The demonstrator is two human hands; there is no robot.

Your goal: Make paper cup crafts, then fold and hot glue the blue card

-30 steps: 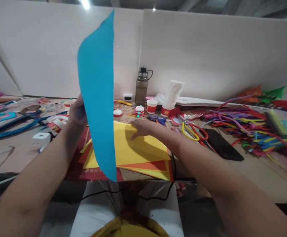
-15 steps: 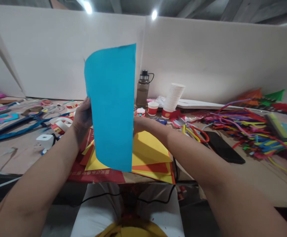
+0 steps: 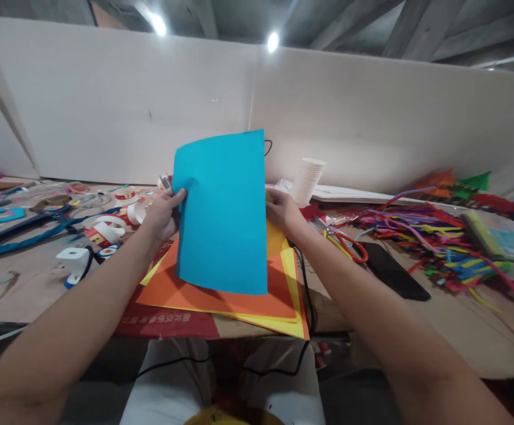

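A blue sheet of paper (image 3: pixel 222 218) stands nearly upright in front of me, slightly curved. My left hand (image 3: pixel 167 213) pinches its left edge, thumb on the near face. At the right edge, my right hand (image 3: pixel 283 211) is closed with its fingertips partly behind the blue sheet. A yellow sheet of paper (image 3: pixel 278 237) shows below that hand, raised behind the blue one and gripped at its upper side. Beneath them lies a stack of coloured paper with an orange sheet (image 3: pixel 212 301) on top and yellow edges showing.
Left of the stack are cut paper cup rings (image 3: pixel 104 235) and a white charger (image 3: pixel 74 260). To the right lie scissors (image 3: pixel 349 248), a black phone (image 3: pixel 392 268) and a heap of pipe cleaners (image 3: pixel 434 236). Stacked paper cups (image 3: pixel 310 180) stand near the white wall panel (image 3: pixel 372 118).
The blue sheet has come down and a little right. A yellow sheet has been lifted off the stack behind it, so orange now lies on top.
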